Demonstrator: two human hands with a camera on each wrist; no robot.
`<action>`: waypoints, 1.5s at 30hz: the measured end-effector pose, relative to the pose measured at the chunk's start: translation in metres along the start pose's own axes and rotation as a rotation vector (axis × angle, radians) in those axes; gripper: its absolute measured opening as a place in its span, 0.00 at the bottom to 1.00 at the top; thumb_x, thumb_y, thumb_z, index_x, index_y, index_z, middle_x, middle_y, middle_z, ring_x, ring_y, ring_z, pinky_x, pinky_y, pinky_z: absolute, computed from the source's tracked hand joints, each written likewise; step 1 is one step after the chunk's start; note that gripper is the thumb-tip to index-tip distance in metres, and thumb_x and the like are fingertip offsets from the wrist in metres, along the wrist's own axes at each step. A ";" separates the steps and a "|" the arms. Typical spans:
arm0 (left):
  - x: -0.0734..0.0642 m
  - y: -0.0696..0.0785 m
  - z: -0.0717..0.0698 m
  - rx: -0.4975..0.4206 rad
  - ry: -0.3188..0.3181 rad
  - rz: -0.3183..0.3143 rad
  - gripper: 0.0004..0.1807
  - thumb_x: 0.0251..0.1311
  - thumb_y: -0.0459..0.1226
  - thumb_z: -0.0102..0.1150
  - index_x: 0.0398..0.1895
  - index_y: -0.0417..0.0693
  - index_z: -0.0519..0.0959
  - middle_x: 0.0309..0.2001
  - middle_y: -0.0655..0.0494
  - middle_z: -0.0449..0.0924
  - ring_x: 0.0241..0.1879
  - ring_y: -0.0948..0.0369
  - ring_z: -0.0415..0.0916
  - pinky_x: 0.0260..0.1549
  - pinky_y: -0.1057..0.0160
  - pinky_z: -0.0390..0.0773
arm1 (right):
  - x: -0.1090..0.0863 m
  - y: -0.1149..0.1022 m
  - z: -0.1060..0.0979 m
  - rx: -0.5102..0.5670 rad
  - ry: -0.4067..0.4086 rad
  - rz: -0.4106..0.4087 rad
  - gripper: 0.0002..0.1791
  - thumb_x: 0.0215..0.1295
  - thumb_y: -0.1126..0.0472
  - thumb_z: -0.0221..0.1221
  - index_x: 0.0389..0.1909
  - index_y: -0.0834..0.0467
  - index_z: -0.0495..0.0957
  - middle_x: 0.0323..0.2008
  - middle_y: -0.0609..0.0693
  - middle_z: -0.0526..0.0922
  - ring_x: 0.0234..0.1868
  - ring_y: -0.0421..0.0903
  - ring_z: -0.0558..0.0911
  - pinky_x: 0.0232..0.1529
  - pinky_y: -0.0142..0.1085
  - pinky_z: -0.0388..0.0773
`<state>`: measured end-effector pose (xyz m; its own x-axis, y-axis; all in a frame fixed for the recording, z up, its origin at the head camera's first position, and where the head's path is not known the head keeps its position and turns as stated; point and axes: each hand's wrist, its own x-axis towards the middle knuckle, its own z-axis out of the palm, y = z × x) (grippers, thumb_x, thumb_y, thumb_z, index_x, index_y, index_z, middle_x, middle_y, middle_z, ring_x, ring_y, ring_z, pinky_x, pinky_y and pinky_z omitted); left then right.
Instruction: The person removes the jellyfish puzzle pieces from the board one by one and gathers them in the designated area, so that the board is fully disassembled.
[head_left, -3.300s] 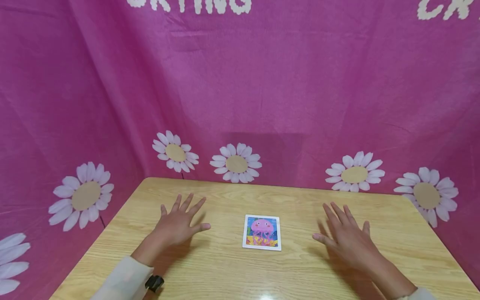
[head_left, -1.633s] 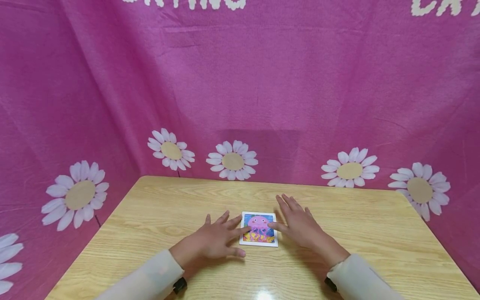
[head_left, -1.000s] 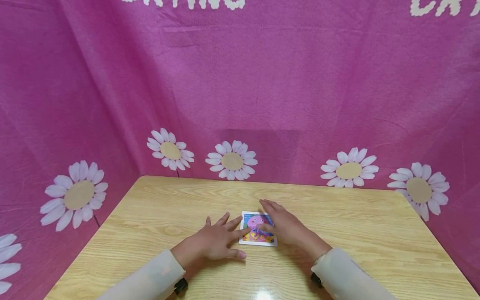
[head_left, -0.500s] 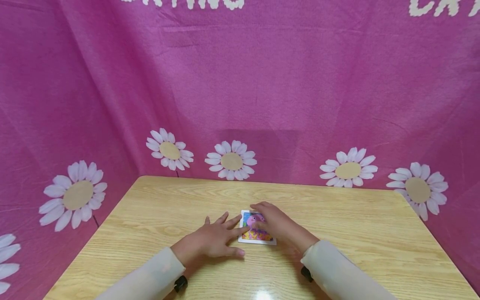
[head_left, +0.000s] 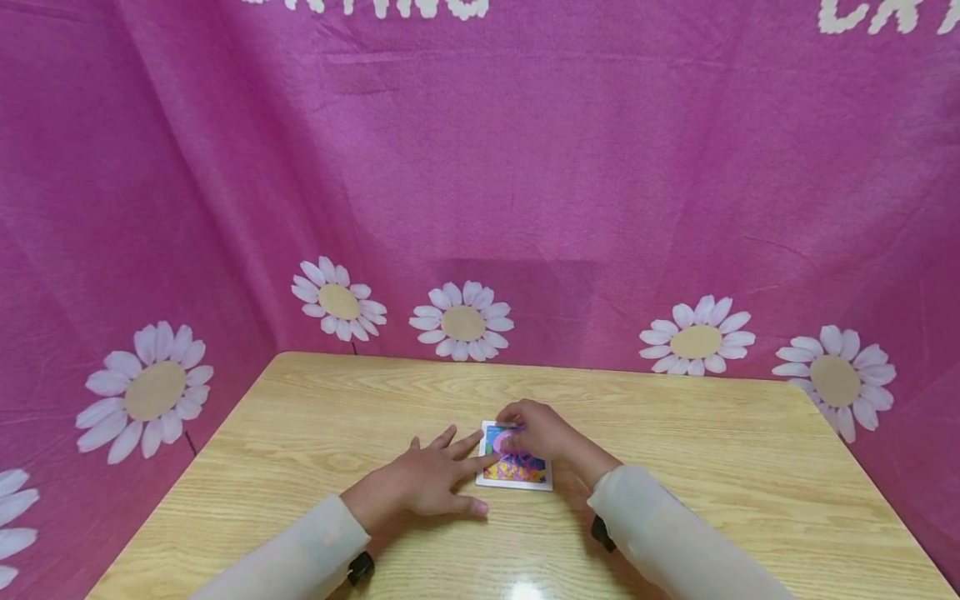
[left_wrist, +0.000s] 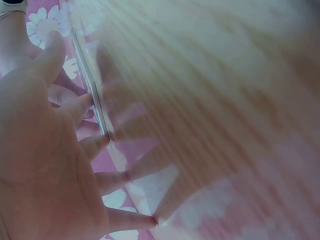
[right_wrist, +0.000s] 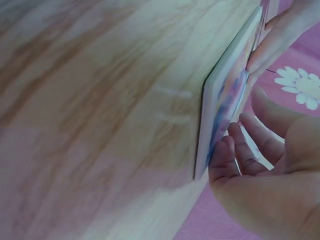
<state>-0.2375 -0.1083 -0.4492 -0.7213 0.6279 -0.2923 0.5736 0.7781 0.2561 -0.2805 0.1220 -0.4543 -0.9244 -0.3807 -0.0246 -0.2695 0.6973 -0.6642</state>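
Note:
A flat square jellyfish picture board (head_left: pixel 517 473) with a white border lies on the table. My left hand (head_left: pixel 431 479) is spread palm down at its left side, the index fingertip overlapping the picture. The left wrist view shows this hand's fingers (left_wrist: pixel 95 147) splayed, tips down at the wood. My right hand (head_left: pixel 546 432) arches over the board's upper right, covering most of the jellyfish's head. Seen from the right wrist, its bent fingers (right_wrist: pixel 222 157) reach the face of the board (right_wrist: pixel 205 135), and the thumb stands apart from them. Nothing shows between thumb and fingers.
The light wooden table (head_left: pixel 352 400) has rounded far corners. A pink cloth (head_left: pixel 465 167) printed with daisies (head_left: pixel 461 322) and white letters hangs behind and to the left. Dark bands (head_left: pixel 361 568) show under both pale sleeves (head_left: pixel 288 546).
Both hands came in from the sides to the board. The left hand then stayed at its left edge. The right hand slid left over the picture, and its fingers bent more.

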 end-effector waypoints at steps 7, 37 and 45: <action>-0.001 0.000 0.000 0.017 0.002 0.005 0.45 0.62 0.75 0.48 0.81 0.80 0.54 0.84 0.63 0.41 0.82 0.44 0.38 0.66 0.21 0.50 | 0.005 0.003 0.002 0.026 0.019 0.060 0.12 0.58 0.65 0.74 0.43 0.57 0.86 0.44 0.53 0.86 0.49 0.50 0.82 0.59 0.52 0.76; 0.004 -0.004 0.005 0.078 0.007 0.018 0.46 0.62 0.72 0.52 0.82 0.81 0.50 0.85 0.62 0.38 0.82 0.41 0.38 0.64 0.20 0.53 | 0.017 0.005 0.006 0.032 0.020 0.106 0.11 0.56 0.73 0.71 0.36 0.56 0.84 0.40 0.48 0.82 0.42 0.45 0.77 0.52 0.45 0.75; 0.002 -0.001 0.003 0.068 0.000 0.021 0.46 0.62 0.71 0.53 0.82 0.78 0.51 0.85 0.60 0.39 0.82 0.41 0.37 0.64 0.20 0.52 | 0.016 0.006 0.007 0.057 -0.004 0.080 0.11 0.55 0.75 0.69 0.35 0.60 0.82 0.35 0.49 0.81 0.38 0.44 0.74 0.47 0.40 0.74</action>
<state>-0.2384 -0.1083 -0.4527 -0.7088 0.6441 -0.2877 0.6136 0.7641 0.1990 -0.2949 0.1162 -0.4637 -0.9414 -0.3271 -0.0821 -0.1786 0.6900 -0.7015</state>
